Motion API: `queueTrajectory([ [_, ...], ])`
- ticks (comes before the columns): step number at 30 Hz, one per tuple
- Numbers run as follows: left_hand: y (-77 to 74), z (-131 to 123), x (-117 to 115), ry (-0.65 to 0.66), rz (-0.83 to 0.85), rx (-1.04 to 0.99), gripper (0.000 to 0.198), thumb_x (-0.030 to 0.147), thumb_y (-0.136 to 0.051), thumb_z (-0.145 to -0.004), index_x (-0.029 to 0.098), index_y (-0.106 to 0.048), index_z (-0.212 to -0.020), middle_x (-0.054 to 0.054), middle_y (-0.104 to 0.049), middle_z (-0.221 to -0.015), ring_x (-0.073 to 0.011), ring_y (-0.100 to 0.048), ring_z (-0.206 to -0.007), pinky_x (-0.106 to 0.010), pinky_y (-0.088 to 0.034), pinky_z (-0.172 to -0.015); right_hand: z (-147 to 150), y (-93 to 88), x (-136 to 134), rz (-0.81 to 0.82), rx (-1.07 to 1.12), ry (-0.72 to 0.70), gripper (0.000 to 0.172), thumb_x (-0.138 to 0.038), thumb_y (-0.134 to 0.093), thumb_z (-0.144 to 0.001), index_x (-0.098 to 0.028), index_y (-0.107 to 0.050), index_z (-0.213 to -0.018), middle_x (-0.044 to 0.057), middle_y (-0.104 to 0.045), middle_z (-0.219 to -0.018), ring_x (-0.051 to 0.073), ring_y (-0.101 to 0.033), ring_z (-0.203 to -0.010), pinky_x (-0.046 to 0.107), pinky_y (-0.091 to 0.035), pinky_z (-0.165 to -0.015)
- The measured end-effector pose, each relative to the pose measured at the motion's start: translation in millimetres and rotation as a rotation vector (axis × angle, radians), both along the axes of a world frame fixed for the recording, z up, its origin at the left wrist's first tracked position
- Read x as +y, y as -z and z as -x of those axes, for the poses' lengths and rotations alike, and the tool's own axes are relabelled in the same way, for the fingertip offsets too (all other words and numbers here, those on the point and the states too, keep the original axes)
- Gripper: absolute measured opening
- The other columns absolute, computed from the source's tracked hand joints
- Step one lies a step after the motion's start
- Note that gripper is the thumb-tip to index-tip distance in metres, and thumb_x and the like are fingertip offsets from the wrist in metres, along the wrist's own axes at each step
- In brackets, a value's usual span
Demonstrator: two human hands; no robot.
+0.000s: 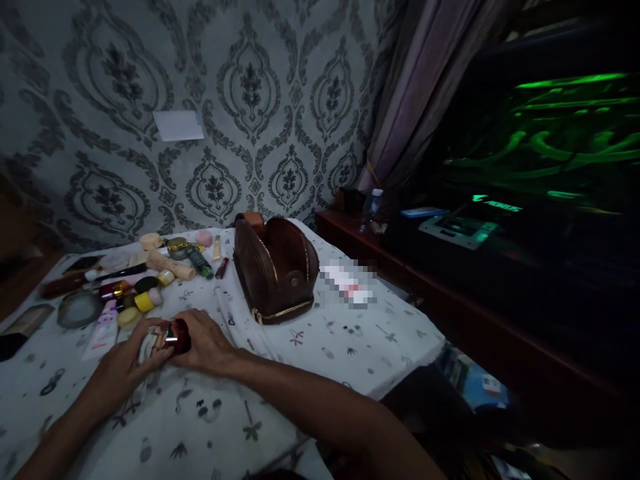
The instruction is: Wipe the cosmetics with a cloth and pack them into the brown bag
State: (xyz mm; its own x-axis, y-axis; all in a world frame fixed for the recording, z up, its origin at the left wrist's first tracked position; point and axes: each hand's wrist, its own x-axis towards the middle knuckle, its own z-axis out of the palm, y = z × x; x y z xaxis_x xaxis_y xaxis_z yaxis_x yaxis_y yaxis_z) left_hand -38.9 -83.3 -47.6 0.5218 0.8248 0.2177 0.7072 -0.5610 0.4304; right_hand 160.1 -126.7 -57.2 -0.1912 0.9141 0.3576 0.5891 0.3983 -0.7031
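Between my two hands is a small glass bottle [159, 339] with a shiny metallic band and a dark red cap. My left hand [131, 357] is closed around its clear body. On the cap end are the closed fingers of my right hand [203, 343]. A brown toiletry bag [273, 280] stands upright beyond my right hand, its zipped top gaping wide. Close to my left hand lie a white and purple tube [104, 328], a round yellowish jar [129, 317] and a yellow-banded small container [144, 302].
Several cosmetics crowd the cloth's far left, among them a beige tube [173, 265], a green bottle [200, 262] and a round grey case [79, 309]. A blurred-out white item [347, 283] lies right of the bag. A dark red desk [380, 257] holds a green-lit computer case [540, 173].
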Motion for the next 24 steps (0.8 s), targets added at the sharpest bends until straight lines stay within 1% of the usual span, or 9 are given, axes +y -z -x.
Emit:
queueTrajectory([
  [1,-1.8,-1.2,-1.5,-0.023,0.023,0.014,0.050,0.060,-0.044,-0.088,0.024,-0.054,-0.121,-0.002,-0.075,-0.097,-0.0245,-0.072,-0.083,-0.029,-0.054,-0.070,-0.4,-0.8,-0.3,0.000,-0.001,-0.010,0.057,-0.031,-0.081,-0.066,-0.024,-0.050,-0.113,0.004,-0.058,-0.111,0.024,-0.056,-0.104,0.036,-0.046,-0.090],
  [3,-5.5,-3.5,-4.1,-0.041,0.045,0.033,0.053,0.060,-0.046,-0.087,0.023,-0.052,-0.124,-0.003,-0.074,-0.100,-0.0245,-0.071,-0.084,-0.029,-0.054,-0.071,-0.8,-0.5,0.5,-0.005,0.002,-0.024,0.053,-0.033,-0.079,-0.068,-0.023,-0.050,-0.112,0.004,-0.058,-0.109,0.024,-0.056,-0.103,0.037,-0.046,-0.089],
  [6,-11.1,-7.0,-7.6,-0.020,0.026,0.040,0.067,0.059,-0.053,-0.082,0.021,-0.044,-0.137,-0.006,-0.068,-0.122,-0.0264,-0.068,-0.102,-0.031,-0.053,-0.084,0.3,4.1,3.3,-0.026,0.030,-0.025,0.048,-0.031,-0.076,-0.071,-0.023,-0.051,-0.112,0.005,-0.059,-0.110,0.024,-0.056,-0.103,0.037,-0.046,-0.090],
  [9,-16.0,-10.1,-11.2,0.079,0.063,-0.003,0.061,0.056,-0.052,-0.085,0.019,-0.046,-0.133,-0.009,-0.063,-0.129,-0.0268,-0.062,-0.116,-0.033,-0.047,-0.096,2.2,9.6,5.7,-0.055,0.055,-0.026,0.053,-0.024,-0.076,-0.068,-0.019,-0.052,-0.115,0.008,-0.060,-0.112,0.025,-0.056,-0.105,0.038,-0.046,-0.093],
  [12,-19.0,-10.8,-13.5,0.029,0.105,-0.011,0.053,0.055,-0.051,-0.087,0.020,-0.048,-0.127,-0.008,-0.068,-0.115,-0.0264,-0.066,-0.102,-0.033,-0.050,-0.086,2.8,13.1,7.8,-0.088,0.073,-0.041,0.052,-0.023,-0.073,-0.071,-0.018,-0.052,-0.119,0.010,-0.061,-0.114,0.026,-0.056,-0.105,0.041,-0.046,-0.093],
  [14,-20.3,-9.7,-14.4,0.003,0.119,0.002,0.056,0.056,-0.053,-0.087,0.021,-0.046,-0.129,-0.006,-0.069,-0.107,-0.0263,-0.068,-0.095,-0.033,-0.050,-0.082,2.6,14.3,8.9,-0.111,0.085,-0.065,0.053,-0.023,-0.072,-0.072,-0.018,-0.052,-0.121,0.010,-0.060,-0.116,0.027,-0.056,-0.107,0.041,-0.046,-0.094],
  [18,-22.0,-6.7,-15.9,0.024,0.067,0.019,0.071,0.054,-0.061,-0.083,0.021,-0.037,-0.141,-0.010,-0.063,-0.122,-0.0297,-0.064,-0.108,-0.036,-0.047,-0.090,2.7,15.4,10.1,-0.138,0.099,-0.057,0.054,-0.025,-0.072,-0.071,-0.018,-0.052,-0.121,0.011,-0.061,-0.115,0.027,-0.057,-0.106,0.042,-0.047,-0.094],
  [21,-22.1,-7.0,-16.6,0.069,0.070,0.005,0.060,0.052,-0.058,-0.086,0.023,-0.042,-0.135,-0.009,-0.064,-0.121,-0.0278,-0.064,-0.107,-0.035,-0.047,-0.090,3.1,15.6,10.0,-0.141,0.092,-0.053,0.052,-0.025,-0.070,-0.072,-0.019,-0.054,-0.120,0.009,-0.061,-0.112,0.027,-0.058,-0.104,0.042,-0.048,-0.092],
  [24,-22.0,-8.8,-17.5,0.012,0.098,0.006,0.050,0.053,-0.055,-0.087,0.022,-0.047,-0.126,-0.007,-0.068,-0.108,-0.0278,-0.066,-0.098,-0.035,-0.048,-0.084,3.2,15.7,9.5,-0.161,0.093,-0.059,0.049,-0.027,-0.067,-0.075,-0.017,-0.054,-0.120,0.011,-0.061,-0.112,0.027,-0.058,-0.105,0.042,-0.048,-0.093],
])
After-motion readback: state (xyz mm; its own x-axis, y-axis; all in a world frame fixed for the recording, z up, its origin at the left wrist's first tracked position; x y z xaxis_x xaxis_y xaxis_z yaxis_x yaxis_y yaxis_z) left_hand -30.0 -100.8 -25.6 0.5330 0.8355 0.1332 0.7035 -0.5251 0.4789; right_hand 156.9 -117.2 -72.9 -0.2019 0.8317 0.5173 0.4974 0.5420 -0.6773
